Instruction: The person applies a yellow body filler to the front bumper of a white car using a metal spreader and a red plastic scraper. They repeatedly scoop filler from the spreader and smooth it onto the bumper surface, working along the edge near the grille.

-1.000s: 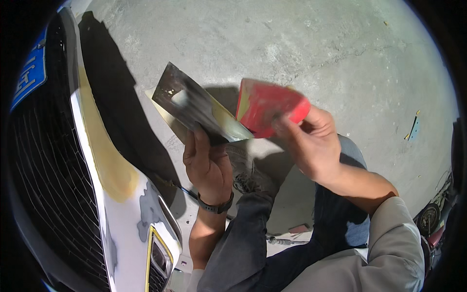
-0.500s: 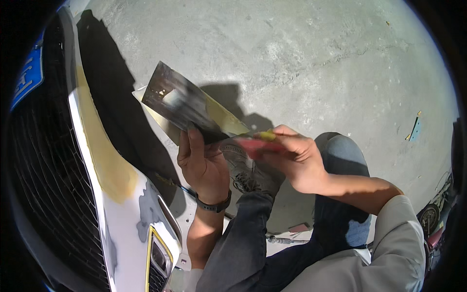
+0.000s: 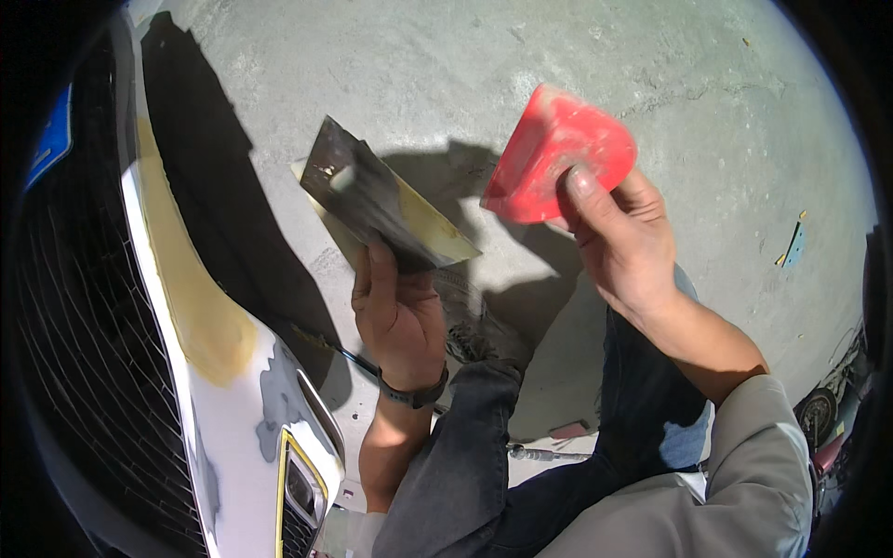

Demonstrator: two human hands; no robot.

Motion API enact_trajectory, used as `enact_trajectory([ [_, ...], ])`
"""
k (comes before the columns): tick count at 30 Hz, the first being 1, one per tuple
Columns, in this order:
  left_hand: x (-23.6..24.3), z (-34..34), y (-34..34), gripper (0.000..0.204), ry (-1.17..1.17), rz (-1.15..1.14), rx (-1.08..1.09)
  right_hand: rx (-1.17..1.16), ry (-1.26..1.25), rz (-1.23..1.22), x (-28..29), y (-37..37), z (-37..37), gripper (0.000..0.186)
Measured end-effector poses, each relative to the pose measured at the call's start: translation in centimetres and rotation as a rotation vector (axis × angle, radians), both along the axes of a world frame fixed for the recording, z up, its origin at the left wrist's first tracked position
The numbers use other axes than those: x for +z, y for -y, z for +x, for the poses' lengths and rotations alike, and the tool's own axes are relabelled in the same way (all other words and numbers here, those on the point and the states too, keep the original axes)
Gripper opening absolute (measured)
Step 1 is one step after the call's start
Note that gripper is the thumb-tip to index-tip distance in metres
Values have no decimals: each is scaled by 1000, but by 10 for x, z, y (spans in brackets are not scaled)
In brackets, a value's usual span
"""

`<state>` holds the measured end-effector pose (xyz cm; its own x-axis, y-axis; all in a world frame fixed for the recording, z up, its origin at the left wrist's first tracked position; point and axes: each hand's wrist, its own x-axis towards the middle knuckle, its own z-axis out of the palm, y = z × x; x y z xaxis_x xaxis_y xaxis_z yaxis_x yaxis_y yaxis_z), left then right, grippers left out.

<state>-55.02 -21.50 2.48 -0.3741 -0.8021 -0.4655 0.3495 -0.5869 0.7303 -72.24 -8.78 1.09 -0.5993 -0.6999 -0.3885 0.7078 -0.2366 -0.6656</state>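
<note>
My left hand (image 3: 402, 325), with a black band on the wrist, grips a dark, smooth flat plate (image 3: 372, 200) by its near edge. A pale yellow flat sheet (image 3: 430, 221) shows behind the plate, its corners sticking out on both sides. A small light dab lies near the plate's far end. Up and to the right, my right hand (image 3: 633, 246) pinches a red plastic filler spreader (image 3: 581, 139), its thumb on the broad face. The spreader is apart from the plate. Left of both hands stands a white car bumper (image 3: 228, 437) with a band of yellow filler (image 3: 206, 312).
A black mesh grille (image 3: 93, 307) and a blue plate (image 3: 51, 139) lie beyond the bumper. My shoe (image 3: 479, 335) rests on the concrete floor (image 3: 372, 65) below my hands. A small blue-green strip (image 3: 793, 246) lies at right, near a wheel (image 3: 819, 417).
My right hand has lifted the red spreader away from the plate, up and to the right, turning its broad face into view. The left hand and plate have shifted slightly right.
</note>
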Motion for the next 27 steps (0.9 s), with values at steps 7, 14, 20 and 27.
enact_trajectory([
  [7,-3,1,4,32,-133,15,-11,40,-23,-294,4,10,-8,27],
  [14,1,-5,3,31,-4,-46,24,110,-16,-222,6,2,13,25],
  [20,-2,9,8,29,-17,-100,-71,447,-168,53,0,7,33,35],
  [27,-9,48,24,31,118,-61,-9,614,-216,200,-35,37,40,27],
])
